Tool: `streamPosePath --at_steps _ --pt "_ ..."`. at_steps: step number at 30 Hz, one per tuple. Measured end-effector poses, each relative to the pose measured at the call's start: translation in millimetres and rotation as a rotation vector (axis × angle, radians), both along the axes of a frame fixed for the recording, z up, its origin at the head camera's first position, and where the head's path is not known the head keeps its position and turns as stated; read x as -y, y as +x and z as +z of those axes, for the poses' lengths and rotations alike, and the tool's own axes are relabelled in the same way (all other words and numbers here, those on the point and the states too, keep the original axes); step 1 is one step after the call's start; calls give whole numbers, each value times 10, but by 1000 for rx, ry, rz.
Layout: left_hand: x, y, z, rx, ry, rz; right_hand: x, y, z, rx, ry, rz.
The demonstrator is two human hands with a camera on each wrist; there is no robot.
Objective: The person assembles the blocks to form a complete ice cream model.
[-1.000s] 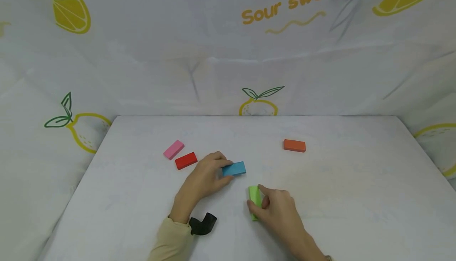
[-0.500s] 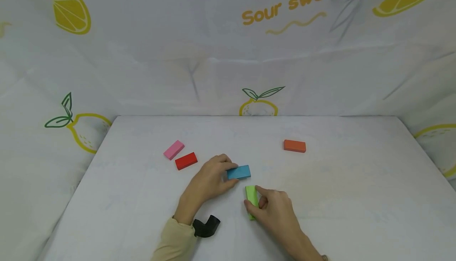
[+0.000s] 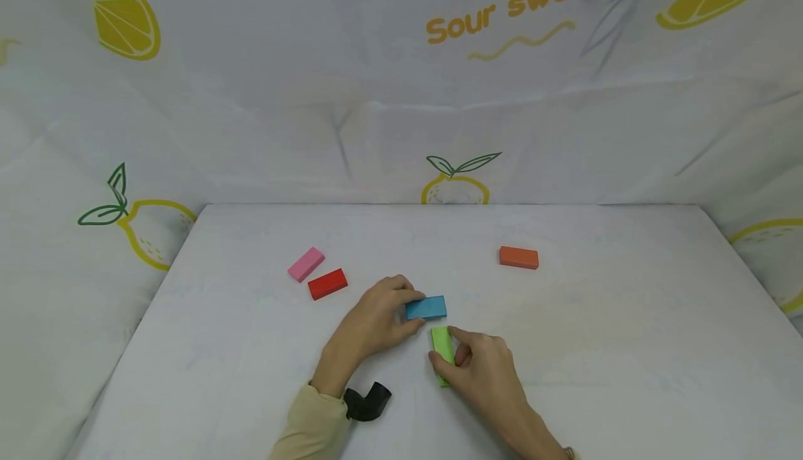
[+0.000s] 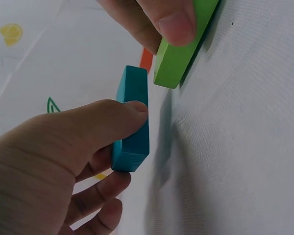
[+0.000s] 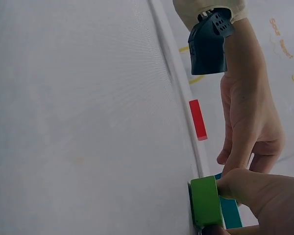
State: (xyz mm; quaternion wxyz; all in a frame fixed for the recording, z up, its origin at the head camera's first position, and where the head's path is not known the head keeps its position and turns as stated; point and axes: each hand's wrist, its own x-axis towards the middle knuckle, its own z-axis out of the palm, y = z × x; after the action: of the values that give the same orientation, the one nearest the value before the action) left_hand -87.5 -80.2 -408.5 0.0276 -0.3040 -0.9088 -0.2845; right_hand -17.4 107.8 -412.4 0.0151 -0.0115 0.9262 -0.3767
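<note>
My left hand (image 3: 376,317) pinches a blue block (image 3: 428,307) between thumb and fingers. In the left wrist view the blue block (image 4: 134,117) is lifted off the white surface, its shadow falling beside it. My right hand (image 3: 492,369) holds a light green block (image 3: 442,343) by its long sides, thumb on the left and index finger at the far end. This green block (image 5: 206,201) lies against or very near the tabletop in the right wrist view. The two blocks are close together, the blue one just beyond the green one's far end, with a small gap between them.
On the white table (image 3: 602,348) a pink block (image 3: 307,264) and a red block (image 3: 327,284) lie at the left. An orange block (image 3: 518,257) lies at the back right. A black camera mount (image 3: 368,402) sits on the left wrist. Lemon-printed cloth (image 3: 376,97) hangs behind.
The left hand has carried the blue block rightward and toward the person, closer to the green block. The right hand and green block have shifted slightly left.
</note>
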Motion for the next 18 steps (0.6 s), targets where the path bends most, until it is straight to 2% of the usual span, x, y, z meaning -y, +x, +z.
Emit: streamPosePath --at_steps 9,18 --pt "-53 14 -13 18 -3 -20 13 -2 -17 10 -12 0" --pt "-92 13 -84 13 -5 -34 19 -9 -22 15 -17 7"
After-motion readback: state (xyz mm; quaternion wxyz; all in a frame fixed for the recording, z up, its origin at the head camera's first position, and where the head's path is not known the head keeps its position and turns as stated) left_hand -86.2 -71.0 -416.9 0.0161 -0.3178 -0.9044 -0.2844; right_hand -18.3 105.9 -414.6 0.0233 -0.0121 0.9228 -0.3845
